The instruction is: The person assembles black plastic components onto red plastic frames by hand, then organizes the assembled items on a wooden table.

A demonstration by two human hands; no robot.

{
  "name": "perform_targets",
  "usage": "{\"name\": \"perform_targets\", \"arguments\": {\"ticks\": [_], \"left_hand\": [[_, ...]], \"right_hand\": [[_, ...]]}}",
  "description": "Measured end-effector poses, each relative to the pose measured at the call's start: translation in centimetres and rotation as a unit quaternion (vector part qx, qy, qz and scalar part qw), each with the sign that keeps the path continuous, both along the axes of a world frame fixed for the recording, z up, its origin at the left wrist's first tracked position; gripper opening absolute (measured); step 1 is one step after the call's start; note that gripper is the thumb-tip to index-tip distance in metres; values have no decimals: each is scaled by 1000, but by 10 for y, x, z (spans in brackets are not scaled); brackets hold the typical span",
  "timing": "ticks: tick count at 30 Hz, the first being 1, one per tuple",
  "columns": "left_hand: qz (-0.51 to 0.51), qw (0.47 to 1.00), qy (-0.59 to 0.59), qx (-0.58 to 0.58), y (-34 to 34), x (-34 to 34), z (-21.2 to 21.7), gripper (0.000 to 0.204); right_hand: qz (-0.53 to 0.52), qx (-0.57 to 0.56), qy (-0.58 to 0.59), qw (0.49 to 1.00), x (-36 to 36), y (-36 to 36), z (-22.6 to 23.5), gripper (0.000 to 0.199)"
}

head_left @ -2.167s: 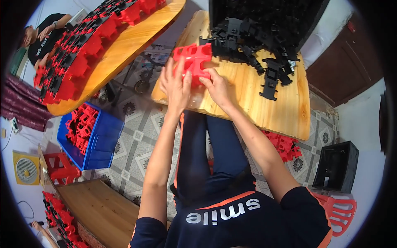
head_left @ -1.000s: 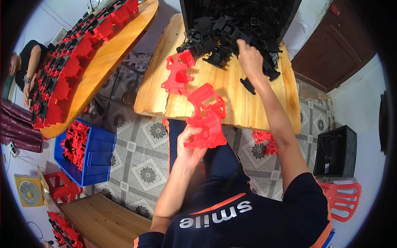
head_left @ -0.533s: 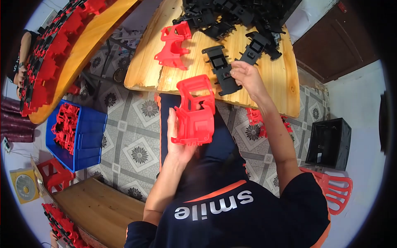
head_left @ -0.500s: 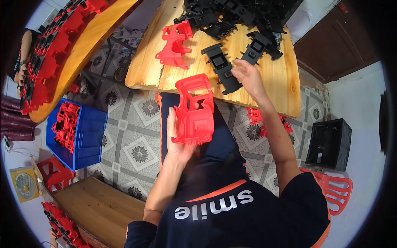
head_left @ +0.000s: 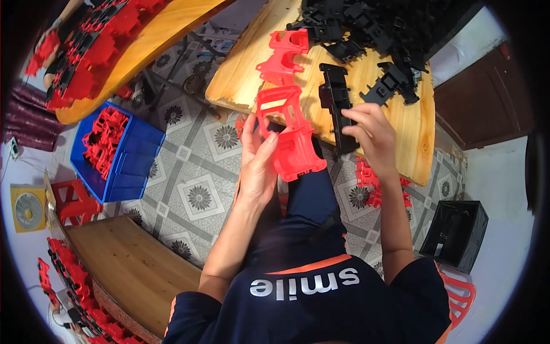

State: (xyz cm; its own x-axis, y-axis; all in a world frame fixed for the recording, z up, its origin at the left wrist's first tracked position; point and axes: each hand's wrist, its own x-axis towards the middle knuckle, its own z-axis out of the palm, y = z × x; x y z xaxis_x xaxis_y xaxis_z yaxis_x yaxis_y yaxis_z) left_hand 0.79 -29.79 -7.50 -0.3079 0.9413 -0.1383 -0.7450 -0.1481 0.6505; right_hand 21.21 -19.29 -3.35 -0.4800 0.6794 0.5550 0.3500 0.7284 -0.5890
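Note:
My left hand (head_left: 259,169) is closed on the side of a red plastic frame (head_left: 298,152), which is tilted above my lap at the table's front edge. It has a rectangular opening at its far end and a rounded shell at its near end. My right hand (head_left: 372,135) pinches the near part of a long black plastic bracket (head_left: 337,103), which is tipped up on its side near the edge. A second red frame (head_left: 282,60) lies on the wooden table (head_left: 240,77) beyond the held one. Another black bracket (head_left: 385,83) lies to the right.
A pile of black brackets (head_left: 366,28) covers the table's far side. At left stand a blue bin (head_left: 134,163) of red parts and another table (head_left: 132,51) lined with red and black parts. A black crate (head_left: 455,235) and a red chair (head_left: 458,298) are at right.
My right hand has taken hold of the black bracket and tipped it up. My left hand has turned the red frame and shifted it to the right. The view has swung somewhat.

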Motion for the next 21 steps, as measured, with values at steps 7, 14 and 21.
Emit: {"name": "perform_targets", "arguments": {"ticks": [7, 14, 21], "left_hand": [[-6, 999, 24, 19, 5, 4, 5, 84], [-2, 999, 33, 30, 2, 6, 8, 90], [-12, 998, 28, 54, 8, 6, 6, 90]], "right_hand": [[58, 43, -71, 995, -32, -53, 30, 42], [46, 82, -78, 993, -41, -55, 31, 39], [41, 86, -66, 993, -47, -51, 17, 38]]}}
